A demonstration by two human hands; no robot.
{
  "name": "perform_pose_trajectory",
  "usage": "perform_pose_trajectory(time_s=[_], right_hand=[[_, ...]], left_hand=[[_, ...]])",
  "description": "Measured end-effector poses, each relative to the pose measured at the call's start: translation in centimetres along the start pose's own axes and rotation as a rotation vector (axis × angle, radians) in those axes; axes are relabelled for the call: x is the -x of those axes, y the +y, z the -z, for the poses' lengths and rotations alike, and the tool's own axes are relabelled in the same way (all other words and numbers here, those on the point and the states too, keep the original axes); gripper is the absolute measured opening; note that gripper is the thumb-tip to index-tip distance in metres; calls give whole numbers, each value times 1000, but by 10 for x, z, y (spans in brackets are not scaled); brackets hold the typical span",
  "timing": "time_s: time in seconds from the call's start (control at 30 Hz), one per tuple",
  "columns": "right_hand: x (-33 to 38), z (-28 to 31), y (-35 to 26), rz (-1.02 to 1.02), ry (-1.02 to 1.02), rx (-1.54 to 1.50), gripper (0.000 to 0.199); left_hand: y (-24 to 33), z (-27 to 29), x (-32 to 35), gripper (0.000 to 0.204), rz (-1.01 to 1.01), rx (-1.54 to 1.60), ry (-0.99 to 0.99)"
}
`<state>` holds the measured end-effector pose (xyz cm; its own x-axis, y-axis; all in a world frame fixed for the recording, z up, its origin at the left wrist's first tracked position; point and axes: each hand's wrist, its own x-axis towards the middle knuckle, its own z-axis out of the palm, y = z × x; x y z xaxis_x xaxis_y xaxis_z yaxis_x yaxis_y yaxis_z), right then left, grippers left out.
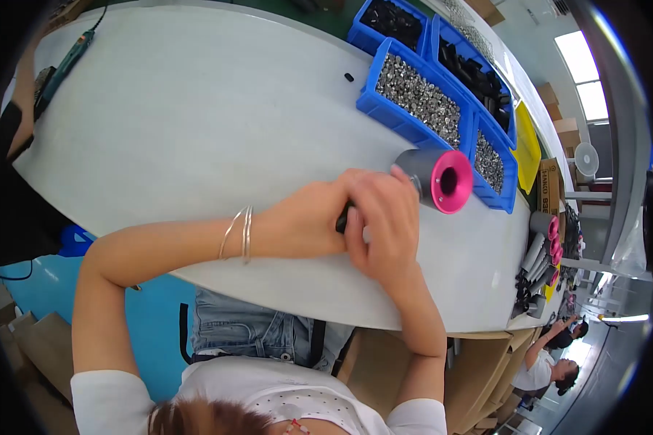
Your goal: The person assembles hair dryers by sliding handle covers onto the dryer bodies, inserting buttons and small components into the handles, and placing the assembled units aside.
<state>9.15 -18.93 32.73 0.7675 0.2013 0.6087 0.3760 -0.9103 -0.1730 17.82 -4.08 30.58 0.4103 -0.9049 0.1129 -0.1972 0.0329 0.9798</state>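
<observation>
A grey hair dryer body (pixel 421 165) with a bright pink ring (pixel 453 183) around its open end lies just beyond my hands, the ring facing right. My left hand (pixel 308 217), with thin bangles at the wrist, is closed around its handle, mostly hidden by my fingers. Over it curls my right hand (pixel 388 221), its fingers bent and its thumb against a black piece (pixel 345 217) that shows between the two hands. Whether that piece belongs to the handle, I cannot tell.
Blue bins (pixel 413 94) at the far right hold small metal parts and black parts. A small black piece (pixel 349 77) lies beside them. More grey-and-pink dryer bodies (pixel 548 235) stand at the right edge. A green electric screwdriver (pixel 69 65) and another person's arm (pixel 23 101) are at left.
</observation>
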Motion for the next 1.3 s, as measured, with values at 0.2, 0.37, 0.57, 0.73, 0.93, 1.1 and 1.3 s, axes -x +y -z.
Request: perform_pose_trajectory(time_s=[0.2,0.37,0.57,0.73,0.93,1.1,1.3], right_hand=[[-9,15,8,-268,-207,-28,14],[-15,14,-6,-307,-298,-123,13],[-8,12,-10,-211,-214,-29,14],[0,3,-13,-122,-208,57,27],[2,2,-20,-141,-230,65,40],[5,-2,-22,-159,-209,50,37],[16,-11,-10,-40,-94,41,29]], left_hand=[[-5,25,0,32,597,498,-311],[-12,19,15,27,569,624,-239],[-5,14,11,30,387,474,-180],[-3,16,10,33,671,815,-152],[-11,15,13,31,594,979,-97],[-9,15,12,32,574,885,-136],[-10,17,13,33,536,860,-141]])
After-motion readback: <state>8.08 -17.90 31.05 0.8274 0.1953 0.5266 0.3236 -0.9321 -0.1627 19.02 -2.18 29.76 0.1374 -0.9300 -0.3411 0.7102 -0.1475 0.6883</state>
